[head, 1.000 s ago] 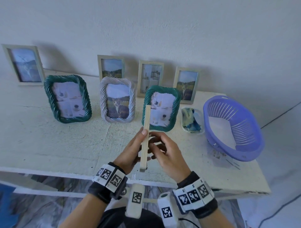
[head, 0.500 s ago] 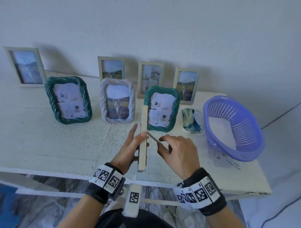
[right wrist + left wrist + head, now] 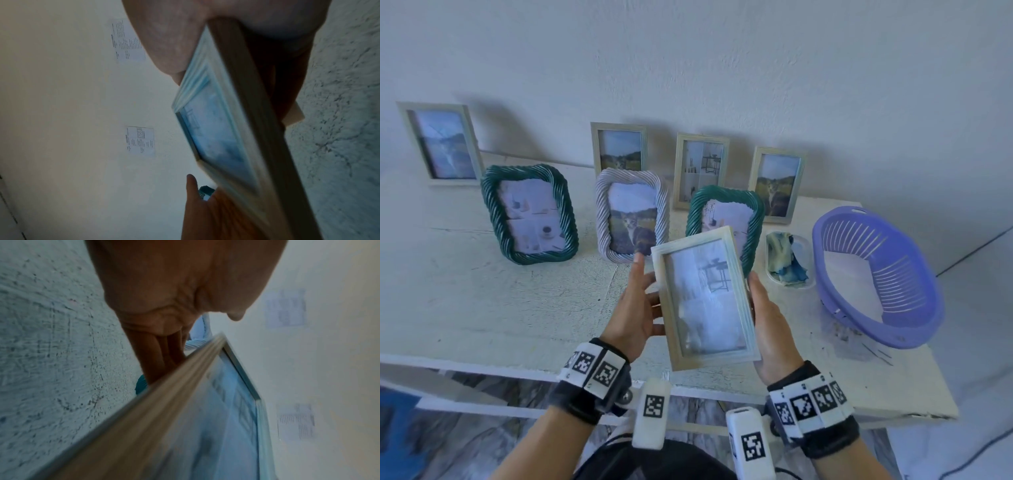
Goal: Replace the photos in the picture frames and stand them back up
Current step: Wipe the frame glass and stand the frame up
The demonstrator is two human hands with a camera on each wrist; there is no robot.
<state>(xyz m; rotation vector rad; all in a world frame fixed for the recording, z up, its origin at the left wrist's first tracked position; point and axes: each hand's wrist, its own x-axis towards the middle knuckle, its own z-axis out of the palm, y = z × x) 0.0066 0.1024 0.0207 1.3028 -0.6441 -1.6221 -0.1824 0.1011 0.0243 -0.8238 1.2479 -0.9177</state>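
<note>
I hold a pale wooden picture frame [image 3: 705, 298] above the table's front edge, glass side facing me, with a washed-out room photo in it. My left hand [image 3: 643, 301] is at its left side: fingers run behind it, and the thumb lies straight along the edge. My right hand [image 3: 767, 315] grips the right side. The left wrist view shows the frame [image 3: 185, 402] edge-on under my left hand [image 3: 164, 296]. In the right wrist view my right hand [image 3: 164, 40] has its thumb over the frame's [image 3: 226, 129] front, fingers behind.
Standing on the white table [image 3: 465, 301] are a green rope frame [image 3: 529, 214], a pale rope frame [image 3: 631, 214], another green one [image 3: 750, 219] and several plain frames along the wall. A small dish with cloth [image 3: 787, 263] and a purple basket [image 3: 893, 274] sit at the right.
The frame was held edge-on while my right hand worked at its back. It has since turned glass side towards me, and my right hand has moved to its right edge.
</note>
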